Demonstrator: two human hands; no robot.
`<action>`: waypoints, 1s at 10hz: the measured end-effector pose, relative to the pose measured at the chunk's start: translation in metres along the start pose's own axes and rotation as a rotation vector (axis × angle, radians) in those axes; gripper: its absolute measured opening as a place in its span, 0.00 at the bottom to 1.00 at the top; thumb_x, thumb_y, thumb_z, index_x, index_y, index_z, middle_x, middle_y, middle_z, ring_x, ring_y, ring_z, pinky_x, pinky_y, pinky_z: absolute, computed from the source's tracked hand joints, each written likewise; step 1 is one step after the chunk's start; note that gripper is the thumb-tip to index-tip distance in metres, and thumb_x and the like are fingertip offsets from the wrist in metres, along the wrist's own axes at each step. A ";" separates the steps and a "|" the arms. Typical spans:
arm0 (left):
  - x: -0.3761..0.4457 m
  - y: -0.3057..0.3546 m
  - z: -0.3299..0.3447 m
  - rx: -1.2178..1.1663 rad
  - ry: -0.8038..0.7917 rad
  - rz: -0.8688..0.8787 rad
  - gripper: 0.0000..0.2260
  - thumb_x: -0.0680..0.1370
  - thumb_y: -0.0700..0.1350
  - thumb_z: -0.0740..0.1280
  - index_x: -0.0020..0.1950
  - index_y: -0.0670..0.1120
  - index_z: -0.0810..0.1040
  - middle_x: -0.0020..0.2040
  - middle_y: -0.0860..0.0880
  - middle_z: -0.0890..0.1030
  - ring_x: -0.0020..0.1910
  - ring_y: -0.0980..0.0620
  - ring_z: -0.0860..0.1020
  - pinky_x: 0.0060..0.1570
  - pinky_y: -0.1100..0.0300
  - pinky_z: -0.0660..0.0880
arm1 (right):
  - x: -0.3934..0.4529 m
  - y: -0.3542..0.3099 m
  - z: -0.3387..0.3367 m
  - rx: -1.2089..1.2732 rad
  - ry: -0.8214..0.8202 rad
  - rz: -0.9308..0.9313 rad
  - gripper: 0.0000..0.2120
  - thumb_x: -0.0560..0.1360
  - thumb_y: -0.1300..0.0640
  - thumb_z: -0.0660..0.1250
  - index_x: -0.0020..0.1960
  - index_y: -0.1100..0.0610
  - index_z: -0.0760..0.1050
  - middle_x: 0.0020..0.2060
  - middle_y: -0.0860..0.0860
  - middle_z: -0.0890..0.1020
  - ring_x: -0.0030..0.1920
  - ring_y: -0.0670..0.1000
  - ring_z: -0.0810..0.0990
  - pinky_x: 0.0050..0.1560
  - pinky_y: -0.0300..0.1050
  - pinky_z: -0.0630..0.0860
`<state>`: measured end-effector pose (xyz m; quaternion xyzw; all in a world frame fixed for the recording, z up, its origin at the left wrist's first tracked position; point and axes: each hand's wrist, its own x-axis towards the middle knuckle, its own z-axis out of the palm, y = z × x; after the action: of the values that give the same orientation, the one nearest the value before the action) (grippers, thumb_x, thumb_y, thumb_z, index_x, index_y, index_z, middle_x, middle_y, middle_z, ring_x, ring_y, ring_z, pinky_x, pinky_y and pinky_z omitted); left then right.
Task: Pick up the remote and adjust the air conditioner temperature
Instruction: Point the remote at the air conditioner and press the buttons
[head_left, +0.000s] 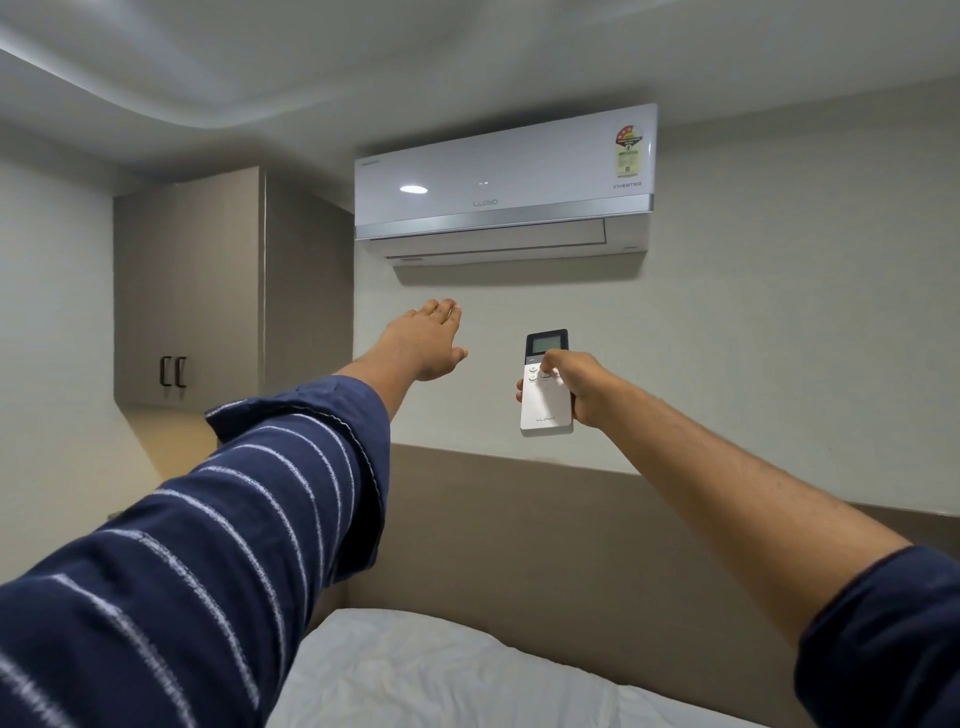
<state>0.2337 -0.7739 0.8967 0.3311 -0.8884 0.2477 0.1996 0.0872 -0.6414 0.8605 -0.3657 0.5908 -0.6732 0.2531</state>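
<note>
wall ac (504, 182) overhead; r hand (582, 387) clamps remote (545, 400) (l hand (423, 338) splayed, empty).

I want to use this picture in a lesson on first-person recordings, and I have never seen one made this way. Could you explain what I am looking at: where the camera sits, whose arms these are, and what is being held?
There is no machine here, only a person. The single picture comes from a wide-angle camera worn on that person's head, so both arms reach away from the viewer.

The right hand holds a white remote upright, its small dark screen at the top, with the thumb resting on the buttons. It is aimed up toward the white air conditioner mounted high on the wall.

The left hand is open and holds nothing; it stretches out below the unit with fingers extended. That arm wears a dark blue striped sleeve.

At the bottom lies a bed with a white sheet, backed by a beige headboard. A cupboard hangs on the left.
</note>
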 end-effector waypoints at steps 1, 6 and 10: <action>0.002 0.000 0.001 -0.010 0.007 0.000 0.31 0.82 0.54 0.50 0.80 0.42 0.44 0.81 0.46 0.45 0.80 0.47 0.47 0.78 0.51 0.51 | -0.002 0.002 -0.001 -0.012 -0.007 0.007 0.12 0.74 0.67 0.53 0.56 0.64 0.68 0.38 0.62 0.80 0.36 0.59 0.80 0.40 0.49 0.78; 0.004 -0.005 0.005 0.001 0.015 -0.002 0.31 0.82 0.54 0.50 0.80 0.42 0.44 0.81 0.46 0.45 0.80 0.47 0.47 0.78 0.51 0.51 | 0.007 0.004 0.004 -0.036 -0.009 -0.016 0.14 0.73 0.67 0.54 0.57 0.65 0.69 0.39 0.62 0.81 0.36 0.59 0.81 0.40 0.49 0.79; -0.001 -0.008 0.010 0.002 -0.001 -0.013 0.31 0.82 0.54 0.51 0.80 0.42 0.45 0.81 0.46 0.46 0.80 0.47 0.47 0.77 0.51 0.51 | 0.003 0.005 0.011 -0.001 -0.061 -0.010 0.13 0.74 0.67 0.53 0.57 0.65 0.68 0.40 0.62 0.80 0.36 0.59 0.80 0.39 0.48 0.78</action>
<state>0.2379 -0.7840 0.8907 0.3371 -0.8861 0.2472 0.2004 0.0940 -0.6512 0.8566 -0.3890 0.5813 -0.6627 0.2676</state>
